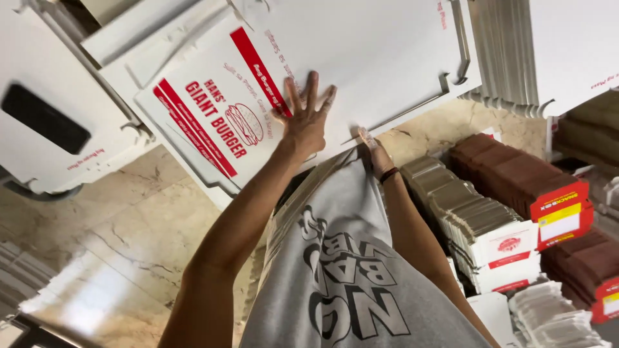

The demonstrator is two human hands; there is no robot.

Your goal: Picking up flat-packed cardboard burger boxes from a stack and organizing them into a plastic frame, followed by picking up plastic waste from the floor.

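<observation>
A large flat white cardboard box blank [361,45] with red stripes and a burger drawing lies in front of me. My left hand [305,119] rests flat on its printed part, fingers spread, holding nothing. Lower and to the right, my right hand [374,149] grips the blank's near edge, with its fingers partly hidden behind my grey printed shirt [351,258].
More white flat blanks [58,116] lie at the left, one with a dark window. Stacks of folded white cartons [483,225] and brown stacks with red and yellow labels [522,180] stand at the right. A beige marble floor [129,232] shows below.
</observation>
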